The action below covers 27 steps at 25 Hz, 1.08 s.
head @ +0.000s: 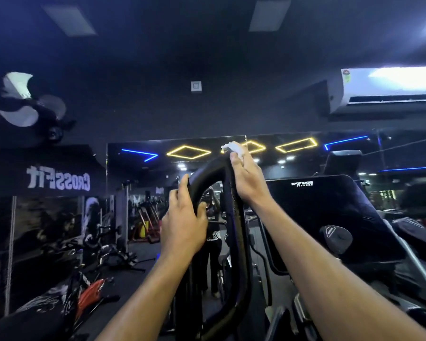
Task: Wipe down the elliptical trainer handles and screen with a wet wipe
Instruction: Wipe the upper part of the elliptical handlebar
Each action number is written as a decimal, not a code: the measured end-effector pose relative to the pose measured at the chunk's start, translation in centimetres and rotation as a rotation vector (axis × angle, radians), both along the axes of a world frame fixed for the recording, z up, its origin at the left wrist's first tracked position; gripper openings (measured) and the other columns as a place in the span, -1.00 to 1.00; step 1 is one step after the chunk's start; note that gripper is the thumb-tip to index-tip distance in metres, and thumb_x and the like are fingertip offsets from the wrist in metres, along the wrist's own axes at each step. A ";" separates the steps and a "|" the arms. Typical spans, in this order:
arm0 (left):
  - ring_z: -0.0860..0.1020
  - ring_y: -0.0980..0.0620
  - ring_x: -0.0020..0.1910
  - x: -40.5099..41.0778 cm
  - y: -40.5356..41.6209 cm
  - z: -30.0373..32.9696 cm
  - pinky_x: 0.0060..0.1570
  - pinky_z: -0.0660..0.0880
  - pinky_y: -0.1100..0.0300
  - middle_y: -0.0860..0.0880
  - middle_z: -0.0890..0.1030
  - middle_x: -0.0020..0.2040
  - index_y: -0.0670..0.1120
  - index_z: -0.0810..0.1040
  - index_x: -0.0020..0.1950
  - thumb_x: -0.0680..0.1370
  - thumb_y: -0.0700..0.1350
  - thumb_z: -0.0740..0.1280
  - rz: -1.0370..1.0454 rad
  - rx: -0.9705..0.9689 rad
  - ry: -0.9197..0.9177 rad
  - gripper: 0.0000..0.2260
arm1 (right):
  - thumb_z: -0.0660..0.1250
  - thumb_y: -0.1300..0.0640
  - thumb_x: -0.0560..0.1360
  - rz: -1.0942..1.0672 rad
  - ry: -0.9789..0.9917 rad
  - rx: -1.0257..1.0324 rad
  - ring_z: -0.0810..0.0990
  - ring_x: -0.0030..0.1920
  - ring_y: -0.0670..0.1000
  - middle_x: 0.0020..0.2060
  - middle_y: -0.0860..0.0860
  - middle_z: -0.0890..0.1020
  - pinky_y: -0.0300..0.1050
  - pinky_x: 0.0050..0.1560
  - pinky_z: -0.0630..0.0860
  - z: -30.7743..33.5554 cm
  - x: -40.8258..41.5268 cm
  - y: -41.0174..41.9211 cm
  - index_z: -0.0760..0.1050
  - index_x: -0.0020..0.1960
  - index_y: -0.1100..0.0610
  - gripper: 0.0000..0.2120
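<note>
White wipe bunched at the very top of the loop handle, and that's your right hand doing the work: fingers curled over the black bar's far side, clamping the wad against it, thumb on the near edge. Your left hand wraps the handle's other limb lower down, fingers and thumb closed around it. My read is that it's there to brace, so the swinging arm doesn't drift away while you scrub.

Look at the handle itself: 1 tall, narrow loop, long axis near upright, leaning slightly away from you, with its rounded crown pointing up toward the mirror. The wipe sits right on that crown. Over to your right, the dark screen tilts back, well apart from both hands and untouched for now.
</note>
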<state>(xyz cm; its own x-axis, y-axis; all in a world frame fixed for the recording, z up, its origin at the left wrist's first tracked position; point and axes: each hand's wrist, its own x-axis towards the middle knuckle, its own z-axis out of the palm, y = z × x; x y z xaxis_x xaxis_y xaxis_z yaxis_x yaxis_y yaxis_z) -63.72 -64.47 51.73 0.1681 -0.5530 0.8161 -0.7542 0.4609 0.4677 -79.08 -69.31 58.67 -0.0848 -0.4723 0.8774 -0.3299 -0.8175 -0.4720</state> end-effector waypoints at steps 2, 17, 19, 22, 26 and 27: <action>0.56 -0.10 0.21 0.0 0.0 -0.1 0.10 0.48 0.02 -0.03 0.41 0.39 0.13 0.01 0.69 0.69 0.00 0.29 0.005 -0.011 0.004 -0.35 | 0.05 -0.03 0.73 0.016 -0.071 -0.034 0.63 0.07 0.04 0.05 0.00 0.65 0.12 0.22 0.56 -0.9 -0.5 -0.5 0.43 0.44 -0.14 -0.66; 0.40 0.13 0.00 -0.1 0.4 -0.2 -0.13 0.33 0.32 0.02 0.40 0.39 0.15 -0.02 0.70 0.70 0.00 0.28 -0.021 0.005 0.028 -0.34 | 0.08 0.04 0.73 0.264 -0.160 -0.099 0.62 0.09 0.01 0.07 -0.04 0.68 -0.05 0.18 0.52 0.6 -0.5 -1.2 0.64 0.08 0.07 -0.64; 0.45 0.10 -0.01 0.1 0.3 -0.2 -0.10 0.42 0.21 0.00 0.40 0.42 0.16 -0.05 0.70 0.70 0.01 0.28 -0.037 0.003 0.023 -0.33 | 0.08 0.07 0.74 0.201 -0.153 -0.130 0.62 0.14 -0.04 0.07 -0.07 0.68 -0.09 0.24 0.53 0.3 -0.8 -0.8 0.66 0.14 0.06 -0.64; 0.55 0.04 0.05 0.2 0.2 -0.1 0.02 0.57 0.11 -0.06 0.37 0.49 0.17 -0.07 0.70 0.70 0.01 0.28 -0.029 0.010 0.015 -0.32 | 0.06 0.14 0.74 0.230 -0.241 -0.144 0.65 0.12 -0.05 0.05 0.02 0.70 -0.16 0.20 0.55 -0.6 -2.4 -0.3 0.62 0.14 0.26 -0.64; 0.49 0.08 0.05 0.1 0.6 -0.2 -0.11 0.47 0.29 -0.02 0.34 0.51 0.13 -0.07 0.71 0.72 0.01 0.25 -0.039 0.005 0.012 -0.33 | 0.09 0.18 0.67 0.206 -0.411 -0.102 0.54 -0.19 0.01 -0.21 0.07 0.59 -0.02 -0.03 0.60 0.5 -3.9 0.8 0.47 -0.21 0.31 -0.64; 0.47 0.11 0.00 0.1 0.6 -0.2 -0.24 0.41 0.34 -0.01 0.35 0.49 0.13 -0.08 0.71 0.72 0.01 0.25 -0.047 0.009 0.013 -0.33 | 0.10 0.18 0.62 0.155 -0.400 -0.080 0.51 -0.20 -0.01 -0.21 0.08 0.56 -0.03 -0.10 0.59 1.3 -3.9 0.8 0.45 -0.23 0.31 -0.67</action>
<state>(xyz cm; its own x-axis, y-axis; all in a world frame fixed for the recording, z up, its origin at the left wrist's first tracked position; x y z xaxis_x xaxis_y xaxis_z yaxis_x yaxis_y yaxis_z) -63.58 -63.84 51.56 0.1521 -0.5679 0.8089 -0.7255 0.4916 0.4815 -82.93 -68.55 60.02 -0.3586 -0.4382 0.8242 -0.0049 -0.8821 -0.4711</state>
